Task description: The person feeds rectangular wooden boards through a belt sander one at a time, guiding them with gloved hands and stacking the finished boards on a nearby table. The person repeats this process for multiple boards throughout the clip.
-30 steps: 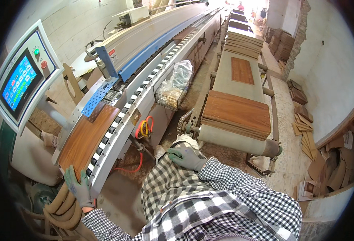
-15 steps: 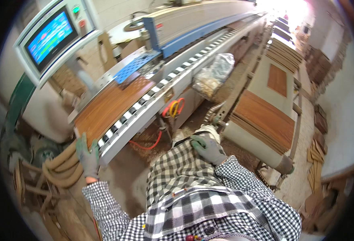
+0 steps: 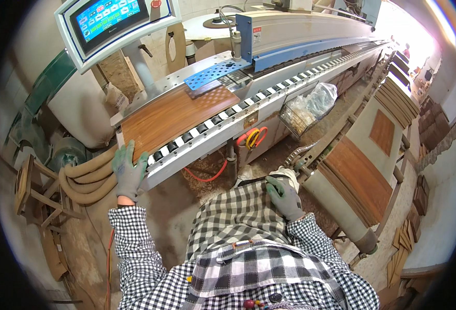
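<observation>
My left hand (image 3: 129,170), in a grey and green glove, is open against the near end of a wood-grain board (image 3: 171,118), fingers spread. The board lies on a machine infeed beside a row of black rollers (image 3: 187,137), its far end under a perforated blue plate (image 3: 215,72). My right hand (image 3: 284,199), gloved the same way, rests open on my checked apron (image 3: 238,217), holding nothing. A control screen (image 3: 106,23) in a white housing hangs above at the upper left.
At right, a belt conveyor (image 3: 313,201) carries stacked panels (image 3: 362,183). A wire basket with plastic bags (image 3: 315,103) and coloured hoses (image 3: 252,137) hang on the machine's side. At lower left are thick coiled hoses (image 3: 86,183) and a wooden stool (image 3: 39,194). Board offcuts (image 3: 401,245) lie at right.
The view has turned, so the machine now lies more across the picture and the conveyor further right. Both hands keep their places on the board and the apron.
</observation>
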